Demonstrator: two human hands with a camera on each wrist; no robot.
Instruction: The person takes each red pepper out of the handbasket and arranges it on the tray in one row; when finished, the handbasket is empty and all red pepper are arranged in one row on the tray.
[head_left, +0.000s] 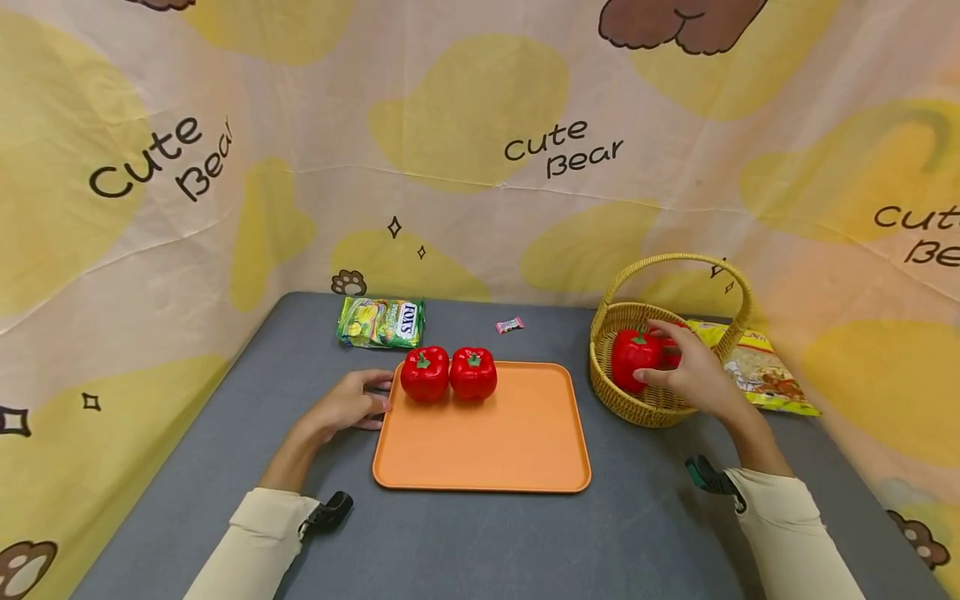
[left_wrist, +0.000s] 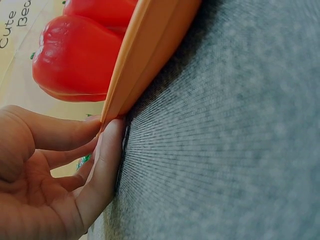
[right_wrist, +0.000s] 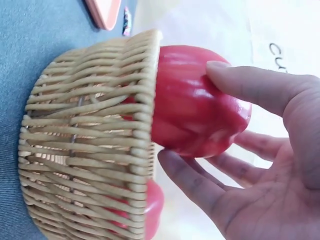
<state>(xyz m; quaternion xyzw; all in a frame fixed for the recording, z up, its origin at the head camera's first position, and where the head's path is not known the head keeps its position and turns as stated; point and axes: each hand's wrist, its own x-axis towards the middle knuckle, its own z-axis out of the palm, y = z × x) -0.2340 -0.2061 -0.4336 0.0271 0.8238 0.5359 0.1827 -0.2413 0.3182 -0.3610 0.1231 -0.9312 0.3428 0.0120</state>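
Observation:
At the left rim of the orange tray (head_left: 487,450), my left hand (head_left: 347,406) pinches the edge between thumb and fingers, as the left wrist view shows. Two red bell peppers, a left one (head_left: 424,375) and a right one (head_left: 473,374), sit side by side in the tray's far left corner. My right hand (head_left: 693,371) reaches over the wicker basket (head_left: 630,410) and grips a red bell pepper (right_wrist: 192,100), thumb on one side and fingers on the other. That pepper rises above the basket rim. Another red pepper (right_wrist: 154,207) lies lower in the basket, partly hidden by the weave.
A green FOX'S candy bag (head_left: 381,322) lies behind the tray at left. Near the back edge is a small pink wrapped candy (head_left: 510,325). A yellow food packet (head_left: 765,367) lies right of the basket, beneath its tall arched handle (head_left: 678,257). Printed cloth hangs behind the grey table.

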